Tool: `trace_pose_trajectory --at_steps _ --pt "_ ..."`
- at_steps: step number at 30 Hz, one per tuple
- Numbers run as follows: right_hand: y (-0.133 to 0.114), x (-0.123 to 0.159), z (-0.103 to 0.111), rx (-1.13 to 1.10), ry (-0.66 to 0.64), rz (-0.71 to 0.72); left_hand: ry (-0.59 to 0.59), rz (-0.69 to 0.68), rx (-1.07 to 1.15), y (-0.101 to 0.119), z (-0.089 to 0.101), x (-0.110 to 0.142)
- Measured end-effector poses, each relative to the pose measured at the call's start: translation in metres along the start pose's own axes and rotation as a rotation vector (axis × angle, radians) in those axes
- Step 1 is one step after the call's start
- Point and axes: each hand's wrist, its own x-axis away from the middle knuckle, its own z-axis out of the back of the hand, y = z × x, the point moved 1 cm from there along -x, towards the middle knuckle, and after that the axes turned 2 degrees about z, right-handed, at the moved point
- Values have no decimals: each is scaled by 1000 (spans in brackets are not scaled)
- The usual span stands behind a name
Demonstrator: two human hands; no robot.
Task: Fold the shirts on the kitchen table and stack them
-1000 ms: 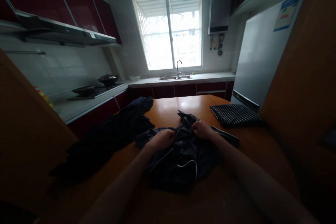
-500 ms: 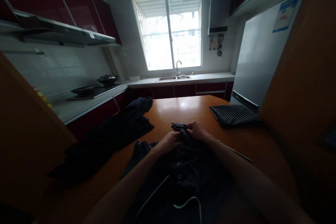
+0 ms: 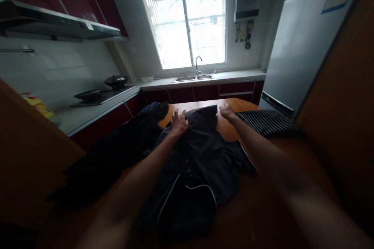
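Observation:
A dark short-sleeved shirt (image 3: 201,140) with thin white piping and two small round buttons lies spread on the wooden table. My left hand (image 3: 179,122) rests on its far left part, fingers spread over the cloth. Just off the shirt's far right corner is my right hand (image 3: 226,112), slightly apart from the fabric, its fingers partly bent and with nothing visible in them. One sleeve, edged in white, points right beneath my right forearm.
A heap of dark clothes (image 3: 117,148) lies on the left. To the right is a black-and-white striped folded cloth (image 3: 267,122) on the wooden table (image 3: 239,103). Beyond stand a counter with a sink (image 3: 193,78), a stove with a pan (image 3: 116,81), and a fridge (image 3: 300,42).
The bunched far end of the shirt has been laid out flat, away from me. Both hands moved forward and apart; the right let go of the cloth. My view tilted down.

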Motion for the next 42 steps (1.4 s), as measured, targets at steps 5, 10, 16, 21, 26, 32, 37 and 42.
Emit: trace_pose_trajectory --at_steps 5,10,16,21,26,32,37,42 --pt "1 54 -18 77 -86 68 -202 -192 93 -16 -15 35" --pt "-9 144 -5 176 -246 401 -221 -421 261 -49 29 101" --pt "3 210 41 224 -503 595 -408 -370 235 -98 79 180" --pt "12 229 89 348 -617 454 -616 -409 260 -90 109 235" --pt "2 233 125 430 -883 319 -1032 -462 497 -64 136 245" --pt "4 192 117 395 -609 292 -406 -216 473 -83 91 161" --pt "17 125 92 426 -361 134 -293 143 290 -85 48 75" --pt "25 58 59 477 -298 25 -386 278 341 -68 13 17"
